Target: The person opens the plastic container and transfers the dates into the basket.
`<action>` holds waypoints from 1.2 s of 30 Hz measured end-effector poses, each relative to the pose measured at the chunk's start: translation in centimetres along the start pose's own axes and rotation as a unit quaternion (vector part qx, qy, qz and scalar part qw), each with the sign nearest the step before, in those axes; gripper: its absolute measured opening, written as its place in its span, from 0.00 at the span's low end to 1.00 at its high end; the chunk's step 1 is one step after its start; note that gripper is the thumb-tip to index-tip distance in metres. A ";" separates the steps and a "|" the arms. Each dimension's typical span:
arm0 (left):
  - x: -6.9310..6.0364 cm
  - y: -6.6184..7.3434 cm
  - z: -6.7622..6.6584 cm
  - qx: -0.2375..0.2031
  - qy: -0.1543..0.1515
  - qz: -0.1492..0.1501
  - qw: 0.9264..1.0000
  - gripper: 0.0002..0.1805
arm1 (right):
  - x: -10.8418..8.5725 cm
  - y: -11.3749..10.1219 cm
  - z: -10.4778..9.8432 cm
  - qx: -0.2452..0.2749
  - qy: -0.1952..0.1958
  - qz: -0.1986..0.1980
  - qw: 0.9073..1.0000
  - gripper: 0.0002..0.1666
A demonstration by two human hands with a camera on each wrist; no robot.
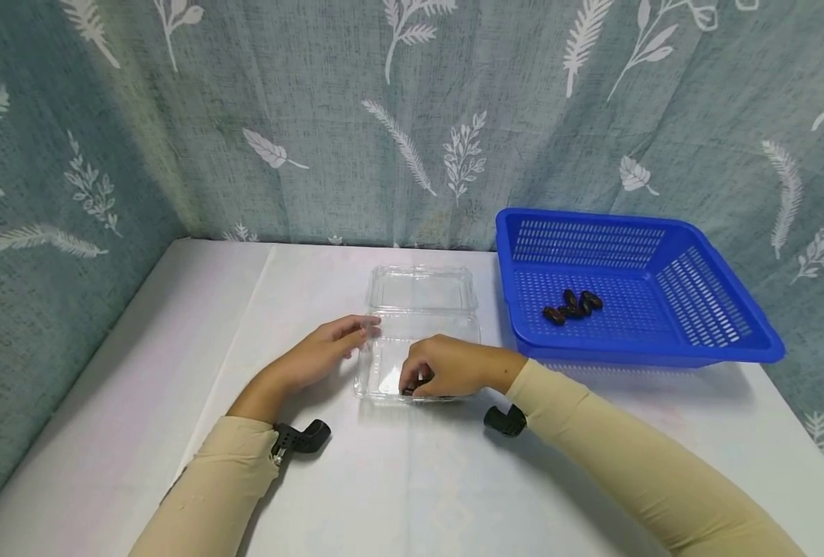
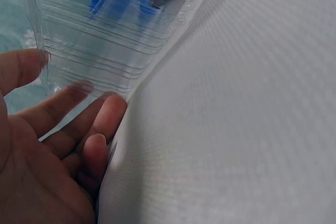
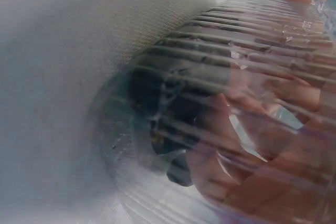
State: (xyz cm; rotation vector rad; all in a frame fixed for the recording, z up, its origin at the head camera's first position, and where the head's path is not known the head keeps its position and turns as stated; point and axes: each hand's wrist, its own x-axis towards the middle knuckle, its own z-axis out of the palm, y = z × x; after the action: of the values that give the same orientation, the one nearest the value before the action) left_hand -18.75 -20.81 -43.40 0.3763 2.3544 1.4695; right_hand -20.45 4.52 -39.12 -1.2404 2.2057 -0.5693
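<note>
A clear plastic clamshell box (image 1: pixel 387 363) lies on the table with its lid (image 1: pixel 422 290) folded back. My left hand (image 1: pixel 321 352) touches the box's left side, its fingers loosely bent against the ribbed wall (image 2: pixel 100 40) in the left wrist view. Inside the box, my right hand (image 1: pixel 449 367) has its fingers curled down around dark brown dates (image 1: pixel 417 383), near the front wall. Seen through the plastic in the right wrist view, the dark dates (image 3: pixel 176 129) lie by the fingertips; blur and reflections hide how many are held.
Right of the box stands a blue plastic basket (image 1: pixel 662 352) with several dates (image 1: pixel 572 307) in its left part. A white cloth (image 1: pixel 356 495) covers the table. Patterned green curtains (image 1: pixel 314 170) hang behind and at the sides.
</note>
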 end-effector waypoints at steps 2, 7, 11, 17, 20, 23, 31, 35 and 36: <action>0.1 0.0 0.0 0.000 -0.003 0.003 1.000 0.24 | -0.1 0.1 0.0 0.001 0.007 0.001 1.000 0.09; 0.4 0.2 0.0 0.003 -0.003 0.009 1.000 0.25 | -0.3 0.2 0.1 0.019 0.028 0.012 0.999 0.08; 0.3 0.4 0.0 0.002 -0.002 0.009 1.000 0.25 | -0.3 0.2 0.0 0.039 0.041 0.009 0.998 0.07; 0.4 0.4 0.0 0.004 0.001 0.012 1.000 0.24 | -0.7 -0.1 -0.7 0.018 0.101 0.003 0.995 0.07; 0.4 0.4 -0.1 -0.001 0.001 0.015 1.000 0.24 | -1.2 -0.4 -1.5 0.016 0.138 0.000 0.990 0.08; 0.3 0.2 -0.1 -0.003 -0.001 0.012 1.000 0.24 | -2.0 -0.7 -2.3 0.018 0.166 -0.001 0.986 0.08; 0.2 -0.2 0.0 0.007 0.003 0.009 1.000 0.25 | -5.4 -0.8 -5.4 0.005 0.275 0.001 0.961 0.12; 0.2 -0.3 -0.1 0.006 0.002 0.002 1.000 0.25 | -7.4 0.0 -6.7 0.001 0.330 0.022 0.944 0.13; 0.2 -0.3 -0.1 0.007 0.000 0.001 1.000 0.25 | -7.9 0.3 -7.0 -0.001 0.340 0.033 0.940 0.13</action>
State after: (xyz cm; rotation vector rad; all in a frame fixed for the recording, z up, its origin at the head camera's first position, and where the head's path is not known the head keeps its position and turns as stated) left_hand -19.00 -20.93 -43.68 0.3833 2.3675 1.4545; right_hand -21.73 12.17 -31.94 -1.0605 2.7867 -1.0967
